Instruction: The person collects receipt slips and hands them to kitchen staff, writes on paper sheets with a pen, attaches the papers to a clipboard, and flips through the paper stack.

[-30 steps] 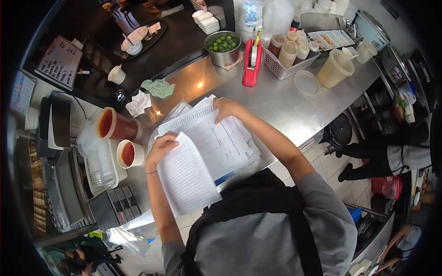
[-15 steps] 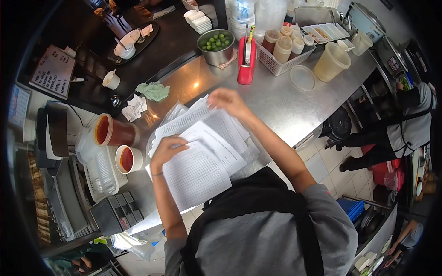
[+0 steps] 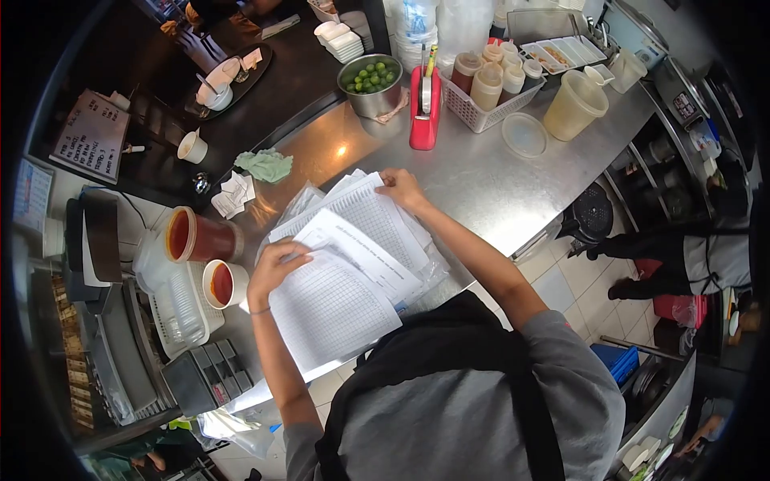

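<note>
Several printed sheets (image 3: 329, 309) lie loosely overlapped on the steel counter, at its near edge. My left hand (image 3: 277, 268) is closed on the left side of the turned-over sheets, fingers bent over their upper edge. At the top right corner of the gridded sheet (image 3: 389, 228) below them, my right hand (image 3: 399, 189) pinches the paper between thumb and fingers. A clear plastic sleeve (image 3: 303, 200) shows under the stack.
Left of the papers stand a tub of red sauce (image 3: 215, 238) and a cup of red sauce (image 3: 224, 284). Beyond are a green cloth (image 3: 265, 165), a pot of limes (image 3: 375, 100), a red tape dispenser (image 3: 423, 128) and a bottle basket (image 3: 481, 119). Another person (image 3: 714, 252) stands at right.
More sheets have been turned over to the left under my left hand. My right hand let go of the papers, lifted, and came back down onto the top right corner.
</note>
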`<action>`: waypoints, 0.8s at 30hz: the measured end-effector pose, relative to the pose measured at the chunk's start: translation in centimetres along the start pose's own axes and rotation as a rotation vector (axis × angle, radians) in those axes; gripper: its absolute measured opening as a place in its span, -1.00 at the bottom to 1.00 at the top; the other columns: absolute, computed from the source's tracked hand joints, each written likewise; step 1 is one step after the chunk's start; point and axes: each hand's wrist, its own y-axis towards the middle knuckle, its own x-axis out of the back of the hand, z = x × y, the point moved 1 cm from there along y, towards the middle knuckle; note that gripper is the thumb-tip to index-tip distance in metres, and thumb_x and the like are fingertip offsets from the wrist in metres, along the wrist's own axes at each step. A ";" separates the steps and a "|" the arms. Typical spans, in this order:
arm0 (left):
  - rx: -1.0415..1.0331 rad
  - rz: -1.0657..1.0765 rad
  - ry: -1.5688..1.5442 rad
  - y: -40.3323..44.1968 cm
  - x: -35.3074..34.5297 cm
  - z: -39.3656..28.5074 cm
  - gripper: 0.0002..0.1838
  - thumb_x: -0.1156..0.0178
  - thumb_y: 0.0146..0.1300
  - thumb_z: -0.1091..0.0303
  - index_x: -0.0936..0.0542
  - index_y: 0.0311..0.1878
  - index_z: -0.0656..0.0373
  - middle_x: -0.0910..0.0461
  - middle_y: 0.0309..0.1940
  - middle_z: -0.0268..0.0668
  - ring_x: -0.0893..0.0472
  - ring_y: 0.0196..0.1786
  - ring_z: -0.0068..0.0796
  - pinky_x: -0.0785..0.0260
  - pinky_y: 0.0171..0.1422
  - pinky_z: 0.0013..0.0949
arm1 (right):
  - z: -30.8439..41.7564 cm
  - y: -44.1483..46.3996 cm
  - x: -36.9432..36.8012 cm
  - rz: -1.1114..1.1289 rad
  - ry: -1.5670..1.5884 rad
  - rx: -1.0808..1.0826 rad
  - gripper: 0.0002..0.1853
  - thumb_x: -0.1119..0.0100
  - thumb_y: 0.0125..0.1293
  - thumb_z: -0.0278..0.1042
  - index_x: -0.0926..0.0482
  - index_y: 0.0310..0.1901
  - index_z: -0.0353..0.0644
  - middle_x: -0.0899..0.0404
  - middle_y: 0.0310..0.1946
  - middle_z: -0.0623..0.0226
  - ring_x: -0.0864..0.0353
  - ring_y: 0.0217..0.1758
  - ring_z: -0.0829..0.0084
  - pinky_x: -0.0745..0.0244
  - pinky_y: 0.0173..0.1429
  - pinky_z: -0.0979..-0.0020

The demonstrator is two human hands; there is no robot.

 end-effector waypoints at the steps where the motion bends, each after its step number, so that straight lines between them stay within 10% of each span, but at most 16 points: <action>1: -0.016 0.026 0.020 1.3 -0.1 -0.2 -0.88 -0.30 0.03 0.48 -0.61 -0.35 0.28 -0.56 -0.45 -0.30 -0.51 -0.35 -0.51 -0.31 -0.23 -0.49 | -0.1 0.1 -0.1 -0.038 -0.034 0.056 -0.69 -0.32 -0.02 -0.47 -0.61 -0.16 -0.21 -0.55 -0.41 0.27 -0.56 -0.34 0.41 -0.46 -0.18 0.43; 13: -0.002 0.166 -0.165 4.9 -4.4 3.8 -0.84 -0.28 0.10 0.38 -0.58 -0.33 0.27 -0.54 -0.40 -0.33 -0.50 -0.23 -0.53 -0.31 -0.07 -0.46 | 6.5 -5.6 3.5 -0.349 0.242 0.308 -0.76 -0.31 0.03 -0.34 -0.60 -0.23 -0.17 -0.39 -0.07 0.20 -0.37 0.03 0.21 -0.29 0.07 0.23; 16: 0.035 0.155 -0.215 4.8 -4.3 3.1 -0.84 -0.25 0.14 0.38 -0.57 -0.30 0.27 -0.54 -0.41 -0.35 -0.48 -0.25 -0.58 -0.31 -0.10 -0.49 | 9.6 -9.6 3.9 0.039 -0.217 0.500 -0.79 -0.34 -0.01 -0.24 -0.61 -0.36 -0.12 -0.35 0.02 0.21 -0.21 0.20 0.16 -0.10 0.20 0.11; 24: 0.031 0.054 -0.100 3.1 -2.1 2.7 -0.87 -0.19 0.19 0.43 -0.59 -0.28 0.31 -0.56 -0.42 -0.33 -0.45 -0.31 -0.64 -0.31 -0.18 -0.51 | 6.5 -9.7 -1.6 -0.026 0.027 0.536 -0.81 -0.35 0.01 -0.27 -0.55 -0.47 -0.15 -0.26 0.20 0.14 -0.09 0.32 0.07 0.01 0.32 0.12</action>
